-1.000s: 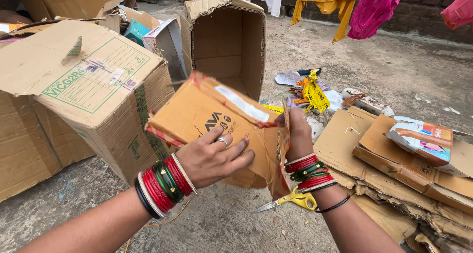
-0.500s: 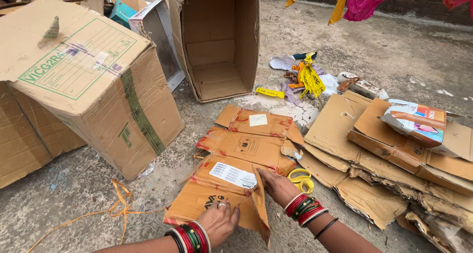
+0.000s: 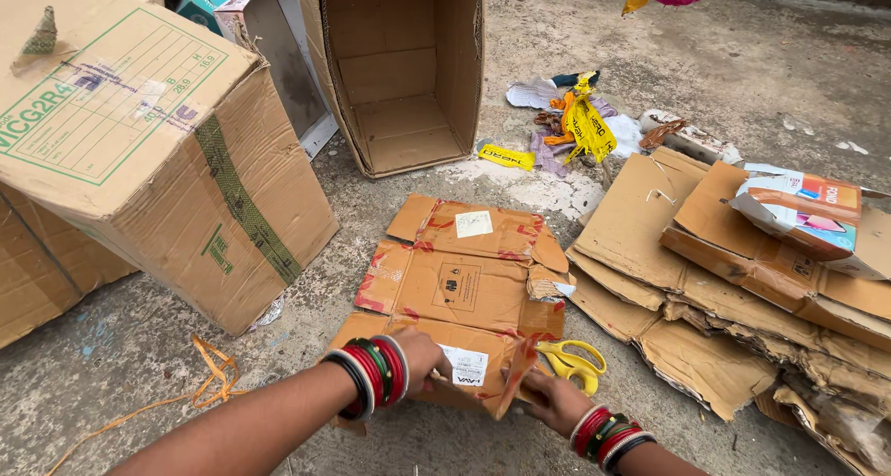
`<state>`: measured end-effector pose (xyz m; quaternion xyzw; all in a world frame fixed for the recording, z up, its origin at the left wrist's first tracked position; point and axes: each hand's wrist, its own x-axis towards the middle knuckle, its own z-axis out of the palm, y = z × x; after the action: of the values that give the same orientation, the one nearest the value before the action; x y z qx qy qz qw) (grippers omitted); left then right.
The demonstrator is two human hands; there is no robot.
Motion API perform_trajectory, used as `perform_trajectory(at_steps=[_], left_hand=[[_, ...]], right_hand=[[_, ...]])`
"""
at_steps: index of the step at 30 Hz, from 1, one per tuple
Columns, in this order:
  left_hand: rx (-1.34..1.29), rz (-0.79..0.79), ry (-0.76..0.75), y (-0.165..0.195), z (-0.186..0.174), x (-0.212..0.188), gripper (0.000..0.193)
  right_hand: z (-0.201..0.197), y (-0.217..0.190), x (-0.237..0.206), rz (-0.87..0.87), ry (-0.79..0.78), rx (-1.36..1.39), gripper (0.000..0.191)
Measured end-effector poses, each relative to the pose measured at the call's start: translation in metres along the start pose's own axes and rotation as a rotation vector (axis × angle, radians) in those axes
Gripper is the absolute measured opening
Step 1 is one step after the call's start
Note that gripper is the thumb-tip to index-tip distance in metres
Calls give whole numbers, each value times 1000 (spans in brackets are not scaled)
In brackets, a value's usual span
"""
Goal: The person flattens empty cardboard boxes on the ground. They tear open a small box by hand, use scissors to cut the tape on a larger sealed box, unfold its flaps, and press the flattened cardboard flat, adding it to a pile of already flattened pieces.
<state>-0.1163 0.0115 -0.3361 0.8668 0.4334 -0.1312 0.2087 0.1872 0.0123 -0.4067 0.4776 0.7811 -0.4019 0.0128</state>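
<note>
We see the flattened carton [image 3: 459, 286] spread open on the concrete ground [image 3: 705, 58], its near flap lifted off the ground. Our left hand [image 3: 419, 357] grips that near flap, fingers curled tight over its edge, bangles stacked at the wrist. Our right hand [image 3: 549, 399] is clamped on the flap's torn right corner. Just beside that hand lie the yellow-handled scissors [image 3: 571, 360], touching the carton's edge. To the right sits a pile of flattened cardboard [image 3: 742, 281]. Beyond the carton an open box [image 3: 404, 68] lies on its side, and a big taped box [image 3: 153, 151] stands at the left.
</note>
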Motion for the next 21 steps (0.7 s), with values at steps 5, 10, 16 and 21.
perform_trajectory(at_steps=[5, 10, 16, 21], left_hand=[[-52, -196, -26, -29, -29, 28, 45], [-34, -262, -210, -34, -21, 55, 49], [-13, -266, -264, -38, -18, 81, 55], [187, -246, -213, -27, -8, 105, 45]], right_hand=[[14, 30, -2, -276, -91, -406, 51], [56, 48, 3, -233, -144, -875, 60], [69, 11, 5, -92, -311, -740, 50], [17, -62, 25, -160, 33, -665, 94]])
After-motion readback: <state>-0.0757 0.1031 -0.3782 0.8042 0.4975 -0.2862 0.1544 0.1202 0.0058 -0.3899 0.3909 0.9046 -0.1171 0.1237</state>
